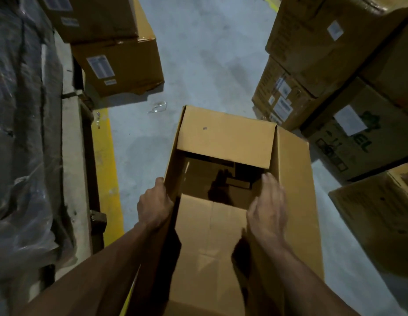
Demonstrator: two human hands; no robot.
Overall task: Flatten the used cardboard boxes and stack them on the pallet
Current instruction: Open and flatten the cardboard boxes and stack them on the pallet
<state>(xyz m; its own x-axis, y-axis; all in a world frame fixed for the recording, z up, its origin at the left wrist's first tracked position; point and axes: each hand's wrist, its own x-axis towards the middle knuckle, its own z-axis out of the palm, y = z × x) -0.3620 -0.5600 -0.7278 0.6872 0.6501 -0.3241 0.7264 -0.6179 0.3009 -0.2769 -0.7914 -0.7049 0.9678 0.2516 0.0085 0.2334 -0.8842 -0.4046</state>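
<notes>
Two hands work one open cardboard box on the concrete floor btwn stacked boxes. Left hand grips its left wall edge, fingers curled over. Right hand lies w/ relaxed fingers on the right inner edge.

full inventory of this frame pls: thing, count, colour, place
open box: 1, tan, centre, flaps up, held between both hands
stacked boxes: 2, brown with white labels, upper left
stacked boxes: at least 5 in view, brown, some labelled, one with green print, right side
plastic-wrapped load: 1, dark grey, left edge
floor line: 1, yellow, left of the open box
plastic scrap: 1, clear, on the floor beyond the open box
floor: grey concrete
left hand: 1, grips the open box's left wall
right hand: 1, fingers on the open box's right wall
</notes>
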